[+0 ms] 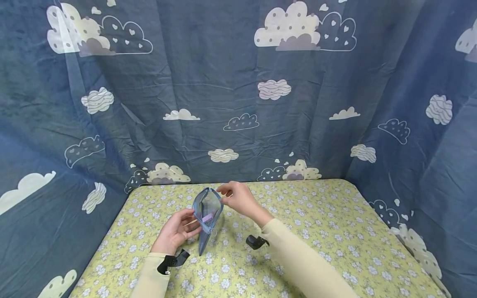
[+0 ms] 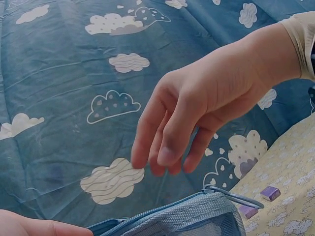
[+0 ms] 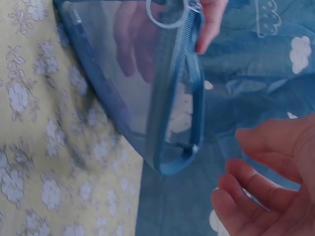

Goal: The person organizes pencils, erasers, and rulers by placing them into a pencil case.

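My left hand (image 1: pixel 176 230) holds a blue zip pouch (image 1: pixel 203 239) with clear or mesh sides, thumb and fingers at its near edge. Unzipped, the pouch's mouth gapes, and a pinkish-purple piece (image 1: pixel 207 217) shows inside. A ring hangs from the zipper end in the right wrist view, where fingers of the left hand (image 3: pixel 213 22) show at the pouch's edge. My right hand (image 2: pixel 202 103) hovers just off the mouth with loosely bent fingers and nothing between them. Two small purple blocks (image 2: pixel 270 193) appear by the pouch's corner in the left wrist view.
A yellow flowered cloth (image 1: pixel 305 231) covers the table. Dark blue curtains with cloud prints (image 1: pixel 223 95) stand behind it and along both sides. Each wrist carries a small black camera mount (image 1: pixel 257 242) over a cream sleeve.
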The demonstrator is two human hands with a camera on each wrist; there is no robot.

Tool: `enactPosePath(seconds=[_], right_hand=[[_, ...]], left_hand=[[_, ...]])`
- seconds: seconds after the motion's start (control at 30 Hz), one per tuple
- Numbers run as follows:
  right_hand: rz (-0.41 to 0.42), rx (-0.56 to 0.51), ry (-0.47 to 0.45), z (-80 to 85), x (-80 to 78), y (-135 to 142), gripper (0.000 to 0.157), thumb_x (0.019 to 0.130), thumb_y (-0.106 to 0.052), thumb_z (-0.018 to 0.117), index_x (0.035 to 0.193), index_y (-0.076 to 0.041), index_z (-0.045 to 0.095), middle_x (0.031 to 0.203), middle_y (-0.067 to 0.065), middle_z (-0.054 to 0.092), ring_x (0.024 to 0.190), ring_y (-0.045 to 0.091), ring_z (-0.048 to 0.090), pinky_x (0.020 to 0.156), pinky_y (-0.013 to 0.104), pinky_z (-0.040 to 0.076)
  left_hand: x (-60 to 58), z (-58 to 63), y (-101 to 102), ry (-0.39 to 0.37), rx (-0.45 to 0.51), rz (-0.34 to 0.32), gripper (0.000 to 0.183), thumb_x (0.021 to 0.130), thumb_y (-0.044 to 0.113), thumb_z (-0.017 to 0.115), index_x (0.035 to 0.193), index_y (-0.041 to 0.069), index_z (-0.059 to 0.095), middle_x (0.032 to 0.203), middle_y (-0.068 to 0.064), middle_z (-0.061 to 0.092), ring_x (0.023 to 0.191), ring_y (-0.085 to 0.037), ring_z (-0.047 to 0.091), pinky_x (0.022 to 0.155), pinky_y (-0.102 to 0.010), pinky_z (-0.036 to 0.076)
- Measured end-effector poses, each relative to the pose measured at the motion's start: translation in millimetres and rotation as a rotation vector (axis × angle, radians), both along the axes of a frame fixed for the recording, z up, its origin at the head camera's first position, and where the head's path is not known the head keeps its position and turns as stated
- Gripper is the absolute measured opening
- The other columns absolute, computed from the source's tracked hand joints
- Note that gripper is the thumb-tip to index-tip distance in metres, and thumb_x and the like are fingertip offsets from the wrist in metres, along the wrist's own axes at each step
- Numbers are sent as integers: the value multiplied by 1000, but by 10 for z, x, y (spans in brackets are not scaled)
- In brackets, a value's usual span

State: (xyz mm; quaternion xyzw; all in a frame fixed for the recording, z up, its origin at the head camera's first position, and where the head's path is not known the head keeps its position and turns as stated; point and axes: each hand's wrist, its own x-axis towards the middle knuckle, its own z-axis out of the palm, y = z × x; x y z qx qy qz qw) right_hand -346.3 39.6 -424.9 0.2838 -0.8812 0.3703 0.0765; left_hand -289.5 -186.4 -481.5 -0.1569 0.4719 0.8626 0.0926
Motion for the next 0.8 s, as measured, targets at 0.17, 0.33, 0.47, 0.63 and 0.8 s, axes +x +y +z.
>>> enactPosePath(seconds=[0.17, 0.33, 0.47, 0.63, 0.8], right_hand=[[-53, -34, -16, 58, 5, 184, 27, 81, -20, 69, 107, -27, 65, 102, -2, 61, 86, 11, 57, 68, 26, 49], [-113, -69, -32, 83, -11, 385, 29, 80, -22, 70, 107, -29, 64, 102, 0, 63, 86, 10, 57, 69, 28, 49], [-151, -97, -55, 25, -47, 536, 29, 80, -21, 70, 106, -30, 64, 99, -5, 63, 84, 10, 57, 68, 30, 49], [-197, -114, -87, -98, -58, 669, 30, 79, -19, 71, 106, -29, 65, 96, -9, 62, 85, 13, 57, 69, 32, 48], [-253, -131, -114, -245, -65, 788, 30, 78, -17, 72, 105, -29, 65, 96, -8, 63, 84, 13, 57, 70, 31, 48]], left_hand=[[36, 25, 1, 3, -4, -3, 14, 82, 18, 65, 87, 9, 56, 92, -10, 52, 99, -35, 52, 91, -54, 39], [53, 42, 1, 5, -4, -4, 15, 81, 17, 66, 88, 8, 57, 92, -10, 52, 100, -35, 52, 90, -54, 39], [54, 45, 5, 8, -10, -12, 14, 81, 18, 66, 87, 8, 57, 91, -10, 53, 101, -36, 52, 90, -54, 39], [61, 47, 4, 9, -23, -16, 13, 81, 18, 66, 86, 9, 57, 92, -11, 53, 100, -35, 52, 90, -54, 40], [54, 45, 8, 12, -27, -11, 12, 82, 18, 65, 85, 9, 57, 91, -10, 53, 99, -35, 52, 89, -54, 40]])
